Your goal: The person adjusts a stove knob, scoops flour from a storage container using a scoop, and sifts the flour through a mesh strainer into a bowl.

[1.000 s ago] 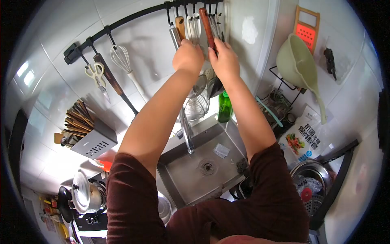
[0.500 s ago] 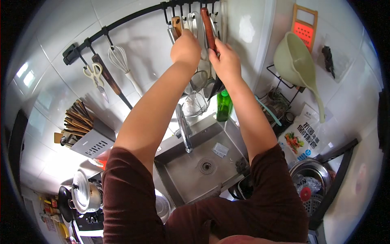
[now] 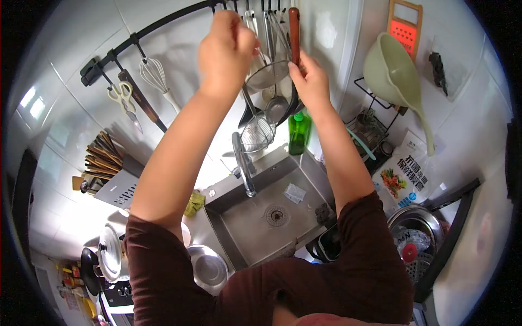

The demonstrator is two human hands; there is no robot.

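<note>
My left hand (image 3: pixel 225 54) is raised in front of the hanging rail at the upper middle. Its fingers are curled closed, and whatever they grip is hidden behind the hand. Farther right, my right hand (image 3: pixel 311 84) has thumb and fingers closed at the lower part of an upright utensil with a reddish wooden handle (image 3: pixel 294 32). The dark lower end of that utensil is mostly covered. Between the hands hang a round strainer (image 3: pixel 269 76), a ladle (image 3: pixel 277 108) and a wire skimmer (image 3: pixel 255 135).
Below is a steel sink (image 3: pixel 244 239) with a faucet (image 3: pixel 243 163). A green bottle (image 3: pixel 298 135) stands behind it. Left on the wall hang a whisk (image 3: pixel 155 75) and scissors (image 3: pixel 124 98). A green dipper (image 3: pixel 391 70) hangs right. A metal bowl (image 3: pixel 209 267) sits left of the sink.
My left hand has moved up and left. My right hand and the wooden-handled utensil have shifted slightly right, and the handle stands more upright. The strainer shows more fully.
</note>
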